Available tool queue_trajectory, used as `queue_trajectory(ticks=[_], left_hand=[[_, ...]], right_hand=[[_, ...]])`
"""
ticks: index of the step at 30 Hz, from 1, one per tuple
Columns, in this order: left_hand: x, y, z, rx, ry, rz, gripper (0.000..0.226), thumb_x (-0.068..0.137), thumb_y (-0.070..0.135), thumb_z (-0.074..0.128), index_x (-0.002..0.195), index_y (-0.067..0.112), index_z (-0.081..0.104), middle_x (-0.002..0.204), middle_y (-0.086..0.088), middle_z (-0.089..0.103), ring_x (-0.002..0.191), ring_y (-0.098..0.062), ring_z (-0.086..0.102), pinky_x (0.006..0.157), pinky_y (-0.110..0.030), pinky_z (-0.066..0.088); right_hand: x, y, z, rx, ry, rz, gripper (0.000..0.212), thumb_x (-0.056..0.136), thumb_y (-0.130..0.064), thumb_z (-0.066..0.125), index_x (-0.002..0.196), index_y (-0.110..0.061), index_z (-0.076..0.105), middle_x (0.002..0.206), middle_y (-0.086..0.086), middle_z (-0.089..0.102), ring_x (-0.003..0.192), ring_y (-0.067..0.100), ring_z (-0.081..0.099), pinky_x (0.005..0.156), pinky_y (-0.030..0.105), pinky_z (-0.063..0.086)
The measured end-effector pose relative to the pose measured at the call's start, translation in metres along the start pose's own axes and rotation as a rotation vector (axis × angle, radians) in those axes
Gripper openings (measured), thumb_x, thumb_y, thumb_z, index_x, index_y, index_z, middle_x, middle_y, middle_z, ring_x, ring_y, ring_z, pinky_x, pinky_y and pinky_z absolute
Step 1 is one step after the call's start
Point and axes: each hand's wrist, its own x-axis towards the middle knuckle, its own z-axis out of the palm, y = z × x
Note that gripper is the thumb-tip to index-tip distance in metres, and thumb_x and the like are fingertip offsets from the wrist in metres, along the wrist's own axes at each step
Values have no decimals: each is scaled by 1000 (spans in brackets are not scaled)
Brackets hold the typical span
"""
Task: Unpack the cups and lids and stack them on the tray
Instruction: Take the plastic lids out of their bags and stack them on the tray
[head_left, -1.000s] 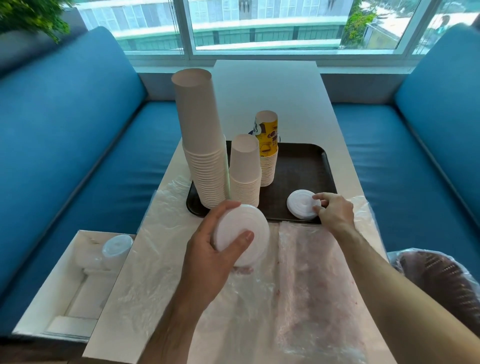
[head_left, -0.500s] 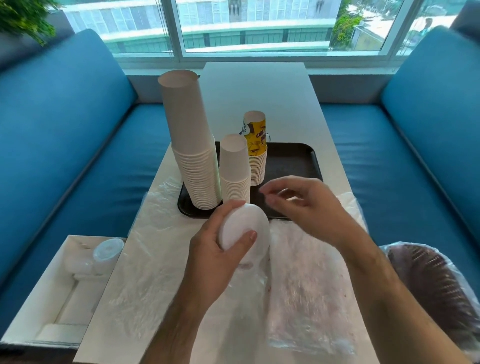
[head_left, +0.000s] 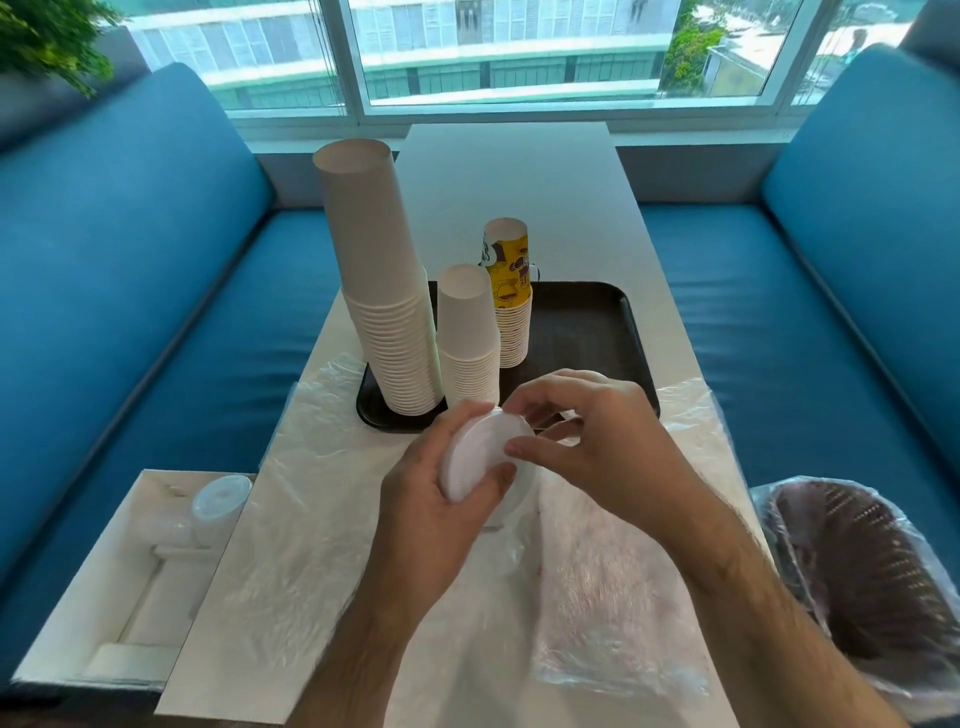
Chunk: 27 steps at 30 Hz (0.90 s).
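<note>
Around my hands, the white table (head_left: 509, 171) runs toward the window, blue benches on both sides. Crinkled clear plastic wrap (head_left: 597, 587) covers the near half of the table and laps over the front edge of the dark tray (head_left: 582, 322). On the tray I see 3 upside-down stacks: a tall white cup stack (head_left: 384, 291) at the left, a shorter white cup stack (head_left: 467, 338) just beside it, and a printed yellow cup stack (head_left: 511, 296) behind that one. An open white box (head_left: 130, 571) sits off the table's left edge with a clear-lidded container (head_left: 218, 504) inside, and a lined wicker bin (head_left: 857, 587) sits off the right, cut by the frame.

My right hand (head_left: 597, 447) blocks the tray's near right corner, so I can't tell what lies there. Something clear sits under the lids, too blurred to name. The print on the yellow cups is unreadable.

My left hand (head_left: 441, 499) comes up from below, fingers and thumb curled round a stack of white lids (head_left: 478, 457), holding it tilted above the wrap, just in front of the tray. My right hand reaches in from the right, fingers bent, thumb and fingertips pinching the stack's upper edge
</note>
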Motion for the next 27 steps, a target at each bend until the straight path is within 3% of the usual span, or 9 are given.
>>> queue_trajectory(ticks=[4,8,12,14,16,18,21,23,27], left_hand=[[-1,-3,0,27,1,17,44,78,49,71,108,66,43,110,49,37,96,17,46,64,6,38],[-2,-3,-1,36,-6,6,44,78,50,71,108,66,43,109,49,37,96,19,45,66,5,38],[-2,-5,-3,22,2,11,47,76,49,72,110,64,44,107,50,38,97,20,48,67,5,41],[-2,-6,-3,14,2,3,49,72,53,70,114,61,44,111,45,40,100,11,51,77,-4,48],[-2,-8,-3,-7,0,-7,53,69,54,70,116,58,47,113,40,45,104,3,54,89,-24,57],[-2,-8,-4,-15,2,-18,58,66,56,71,119,56,48,115,34,48,107,-7,56,92,-36,59],[0,-9,-7,-27,-3,-17,61,62,57,74,115,59,45,115,36,45,111,-14,56,84,-27,60],[1,-9,-10,-61,-3,-24,64,59,56,77,116,58,47,117,35,45,112,-12,55,85,-33,61],[0,-10,-13,-226,-6,-55,55,66,41,81,112,57,55,108,41,52,107,-1,57,72,-33,63]], right_hand=[[-2,-3,1,3,17,-12,34,77,-26,83,107,-32,70,90,-35,53,91,-21,55,73,-5,42],[-2,-5,1,-8,36,-12,36,74,-25,85,107,-28,73,91,-24,59,83,-5,62,76,-3,43],[-3,-4,2,-5,53,-39,29,73,-26,85,100,-28,74,92,-23,60,90,-6,62,76,-3,43],[-3,-3,3,-8,56,-68,29,74,-25,85,101,-27,73,93,-25,59,97,-7,59,78,-3,43],[-3,-2,4,-9,57,-94,29,75,-24,84,101,-28,71,93,-29,57,103,-8,56,78,-3,43],[-4,-2,2,20,12,-65,27,78,-24,83,96,-32,65,91,-32,56,100,-8,58,77,0,46],[-3,0,-4,122,-135,38,24,85,-22,78,96,-33,59,93,-23,64,93,2,66,83,15,57],[-2,2,-9,242,-165,89,23,88,-17,75,101,-25,58,97,-11,69,92,11,70,83,26,61],[4,12,-16,684,16,225,25,84,-10,72,103,-14,57,98,4,71,96,24,73,74,34,62]])
